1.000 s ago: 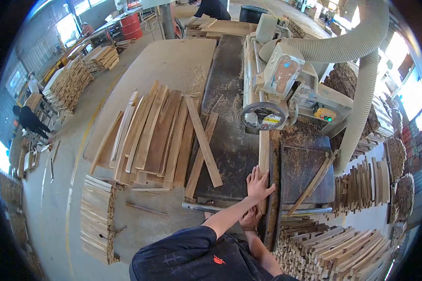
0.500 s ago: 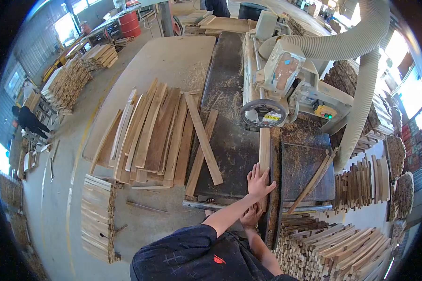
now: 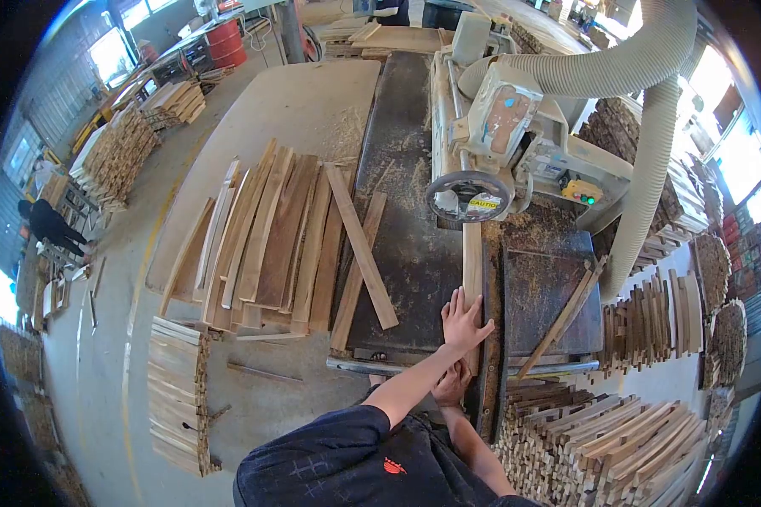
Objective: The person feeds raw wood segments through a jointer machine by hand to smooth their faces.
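A narrow wooden board (image 3: 472, 253) lies lengthwise on the dark machine table, and its far end runs in under the saw machine (image 3: 503, 127) behind the handwheel (image 3: 469, 200). My left hand (image 3: 463, 319) rests on top of the board with fingers spread. Closer to my body, my right hand (image 3: 452, 384) curls around the board's near end, partly hidden below my left forearm. Along the board's right side runs a dark metal fence (image 3: 495, 338) dusted with sawdust.
Several loose boards (image 3: 271, 237) lie on the side table at left, with two crossed strips (image 3: 364, 245) beside them. Wood stacks (image 3: 600, 448) stand at lower right and a bundle (image 3: 176, 393) at lower left. A dust hose (image 3: 609, 76) arches overhead. A person (image 3: 52, 224) stands far left.
The view has shifted slightly. Both hands keep nearly the same pose on the board, and any forward slide of it is too small to tell.
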A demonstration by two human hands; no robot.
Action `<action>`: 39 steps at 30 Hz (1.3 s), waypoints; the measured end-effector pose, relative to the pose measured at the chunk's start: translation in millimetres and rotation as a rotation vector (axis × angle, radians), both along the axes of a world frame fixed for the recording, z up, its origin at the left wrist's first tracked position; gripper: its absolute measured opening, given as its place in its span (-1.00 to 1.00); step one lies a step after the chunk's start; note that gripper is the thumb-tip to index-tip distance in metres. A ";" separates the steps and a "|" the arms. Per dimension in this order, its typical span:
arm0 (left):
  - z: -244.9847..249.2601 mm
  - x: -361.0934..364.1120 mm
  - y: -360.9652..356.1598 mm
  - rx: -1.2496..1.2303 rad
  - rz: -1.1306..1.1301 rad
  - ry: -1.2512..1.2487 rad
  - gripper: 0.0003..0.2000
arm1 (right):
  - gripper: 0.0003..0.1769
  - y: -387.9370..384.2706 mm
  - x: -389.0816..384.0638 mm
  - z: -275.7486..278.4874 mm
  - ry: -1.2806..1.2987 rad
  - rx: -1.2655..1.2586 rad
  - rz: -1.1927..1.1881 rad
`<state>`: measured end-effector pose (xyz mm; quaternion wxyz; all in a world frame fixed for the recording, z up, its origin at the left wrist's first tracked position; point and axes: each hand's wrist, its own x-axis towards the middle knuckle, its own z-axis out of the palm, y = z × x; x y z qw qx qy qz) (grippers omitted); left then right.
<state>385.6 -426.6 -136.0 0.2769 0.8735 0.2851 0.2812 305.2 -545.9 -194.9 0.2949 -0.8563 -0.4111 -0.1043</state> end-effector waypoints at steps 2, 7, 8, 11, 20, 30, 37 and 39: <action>-0.6 0.4 -0.3 0.004 0.007 -0.003 -0.33 | -0.38 0.0 -1.6 -0.6 -0.024 0.075 -0.006; 1.2 0.5 -0.3 0.005 0.007 0.003 -0.33 | -0.41 0.3 0.7 -1.5 0.040 0.028 0.004; 1.0 -0.2 -0.4 0.004 0.006 0.005 -0.33 | -0.41 -0.8 0.9 -3.4 0.039 0.028 0.001; 1.4 -0.9 -0.4 0.005 0.007 0.002 -0.33 | -0.43 -1.2 1.9 -2.2 0.013 0.097 0.043; -2.8 0.8 -0.5 0.018 0.012 -0.012 -0.32 | -0.35 -3.7 3.3 -14.7 -0.127 0.111 0.061; -1.6 1.1 -0.8 0.017 0.018 -0.027 -0.35 | -0.40 -3.5 3.2 -5.4 -0.015 0.080 0.075; -2.1 1.6 -1.0 0.005 0.010 -0.005 -0.34 | -0.37 -4.5 0.7 4.5 0.024 -0.064 0.039; -1.1 1.3 -0.6 -0.004 0.007 0.007 -0.34 | -0.38 -3.3 2.1 1.2 -0.001 -0.024 0.043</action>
